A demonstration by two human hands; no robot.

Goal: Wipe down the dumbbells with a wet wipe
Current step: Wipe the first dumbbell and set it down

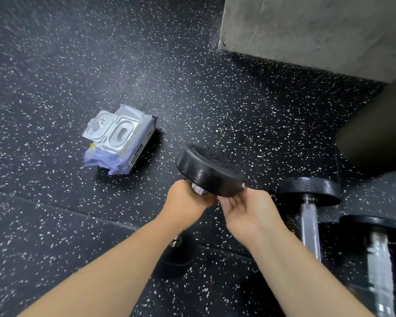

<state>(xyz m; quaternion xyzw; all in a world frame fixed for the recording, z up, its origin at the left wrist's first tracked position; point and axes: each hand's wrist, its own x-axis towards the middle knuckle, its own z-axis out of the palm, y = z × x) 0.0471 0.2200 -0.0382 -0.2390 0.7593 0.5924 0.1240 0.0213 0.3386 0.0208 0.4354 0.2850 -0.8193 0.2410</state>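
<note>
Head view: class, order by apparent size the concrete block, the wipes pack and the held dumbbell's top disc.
1. Concrete block, largest.
2. Wipes pack.
3. Top disc, slightly smaller but raised nearer the camera, so the order of the last two is unsure.

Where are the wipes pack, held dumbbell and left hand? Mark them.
wipes pack [121, 135], head view, flip-lid frame.
held dumbbell [209, 171], head view, upper weight.
left hand [185, 202], head view, its back.

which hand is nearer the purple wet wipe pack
Left. The left hand, gripping the black dumbbell by its handle, is just right of the purple wet wipe pack; the right hand is farther right, under the dumbbell's head.
</note>
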